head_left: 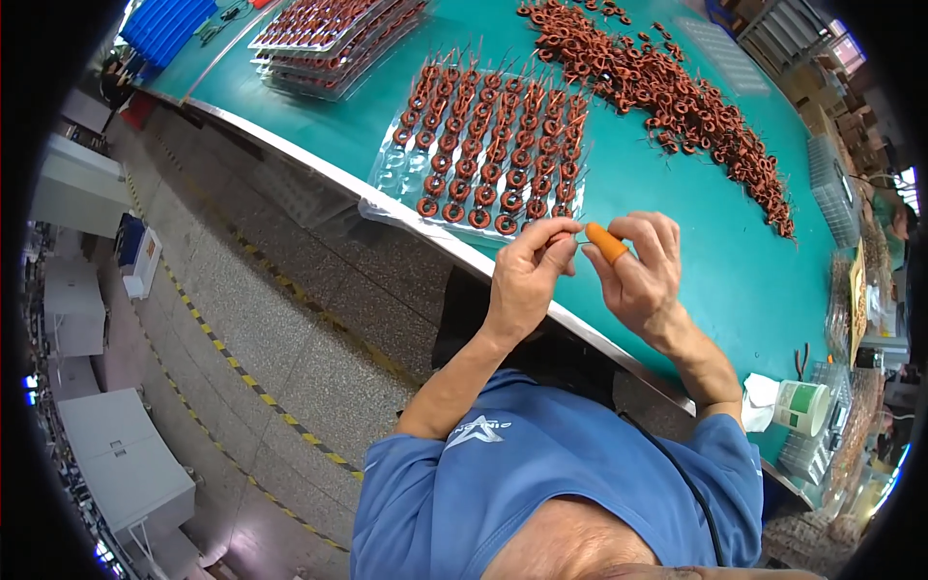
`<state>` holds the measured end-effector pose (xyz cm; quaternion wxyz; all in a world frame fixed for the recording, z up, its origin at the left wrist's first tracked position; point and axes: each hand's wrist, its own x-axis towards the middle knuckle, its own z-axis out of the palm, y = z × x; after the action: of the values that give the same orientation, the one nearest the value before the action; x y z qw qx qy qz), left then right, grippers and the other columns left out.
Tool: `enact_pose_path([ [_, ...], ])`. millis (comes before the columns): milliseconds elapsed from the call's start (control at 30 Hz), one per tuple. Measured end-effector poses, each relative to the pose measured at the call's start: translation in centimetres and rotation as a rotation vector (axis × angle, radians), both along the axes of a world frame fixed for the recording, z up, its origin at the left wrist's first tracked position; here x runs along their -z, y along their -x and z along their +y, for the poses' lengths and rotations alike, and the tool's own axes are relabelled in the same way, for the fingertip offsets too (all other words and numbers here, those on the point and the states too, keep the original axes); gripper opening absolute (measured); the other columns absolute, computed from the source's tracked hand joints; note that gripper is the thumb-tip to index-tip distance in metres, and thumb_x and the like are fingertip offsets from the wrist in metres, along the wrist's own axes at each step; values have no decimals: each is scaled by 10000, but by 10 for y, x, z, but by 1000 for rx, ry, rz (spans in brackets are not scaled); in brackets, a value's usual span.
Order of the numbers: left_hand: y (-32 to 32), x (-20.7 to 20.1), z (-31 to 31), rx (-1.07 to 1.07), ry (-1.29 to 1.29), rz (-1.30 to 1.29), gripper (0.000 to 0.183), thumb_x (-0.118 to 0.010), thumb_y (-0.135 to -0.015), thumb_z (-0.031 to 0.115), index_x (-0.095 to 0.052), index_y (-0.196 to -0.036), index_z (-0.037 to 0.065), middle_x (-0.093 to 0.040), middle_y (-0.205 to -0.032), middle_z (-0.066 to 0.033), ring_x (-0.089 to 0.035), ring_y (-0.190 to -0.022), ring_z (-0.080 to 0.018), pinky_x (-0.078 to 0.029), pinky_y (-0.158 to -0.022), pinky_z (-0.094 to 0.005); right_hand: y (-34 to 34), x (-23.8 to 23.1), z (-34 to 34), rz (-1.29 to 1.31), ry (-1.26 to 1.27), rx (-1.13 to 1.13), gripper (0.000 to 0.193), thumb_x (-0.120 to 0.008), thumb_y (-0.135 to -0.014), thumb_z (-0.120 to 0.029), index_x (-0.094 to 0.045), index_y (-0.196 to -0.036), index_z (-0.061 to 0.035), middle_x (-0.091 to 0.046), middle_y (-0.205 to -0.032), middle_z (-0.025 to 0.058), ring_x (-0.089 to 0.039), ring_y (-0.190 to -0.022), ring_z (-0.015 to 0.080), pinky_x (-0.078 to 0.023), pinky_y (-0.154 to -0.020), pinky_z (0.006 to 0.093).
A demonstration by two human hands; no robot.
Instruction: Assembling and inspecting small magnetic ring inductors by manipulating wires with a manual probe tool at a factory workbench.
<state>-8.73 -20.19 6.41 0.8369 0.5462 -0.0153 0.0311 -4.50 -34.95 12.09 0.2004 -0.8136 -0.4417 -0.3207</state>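
My left hand (527,280) is closed, pinching a small copper-wound ring coil (560,238) that mostly hides behind its fingertips. Close against it, my right hand (642,271) has its fingers curled together, with an orange finger cot (606,243) on one finger. Its fingertips meet the left ones by the coil; what they pinch, perhaps a thin wire lead, is too small to make out. Just beyond both hands lies a clear plastic tray (380,201) with rows of copper ring coils (490,150), their wire leads sticking up. A few pockets at its left side hold no coil.
A long heap of loose coils (667,92) spreads across the green table (696,232). Stacked filled trays (329,48) stand far left, near a blue crate (166,29). At right are a white-green tub (801,408), white tissue (760,401), pliers (802,362) and more clear trays (833,188).
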Motion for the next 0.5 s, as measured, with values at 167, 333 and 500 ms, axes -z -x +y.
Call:
enact_pose_path([
  [167, -16, 4, 15, 88, 189, 33, 210, -591, -941, 131, -625, -1080, -23, -631, -775, -38, -591, -710, -85, -484, -689, -221, -1, -10, 12, 85, -19, 6, 171, -761, -726, -117, -655, -833, -35, -584, -921, 81, -567, -855, 271, -429, -743, 399],
  [333, -4, -1, 22, 203, 405, 75, 214, -582, -947, 133, -633, -1077, -29, -619, -805, -58, -602, -715, -129, -501, -677, -246, -11, -14, 9, 293, -122, -53, 157, -761, -731, -90, -663, -835, -24, -597, -947, 90, -569, -896, 283, -449, -766, 400],
  [500, -18, -3, 17, 101, 212, 49, 203, -589, -927, 107, -650, -1055, -38, -630, -775, -48, -602, -677, -112, -492, -665, -236, 9, -4, 18, 2, -28, -42, 183, -763, -694, -53, -658, -842, -30, -609, -987, 101, -578, -903, 294, -448, -781, 406],
])
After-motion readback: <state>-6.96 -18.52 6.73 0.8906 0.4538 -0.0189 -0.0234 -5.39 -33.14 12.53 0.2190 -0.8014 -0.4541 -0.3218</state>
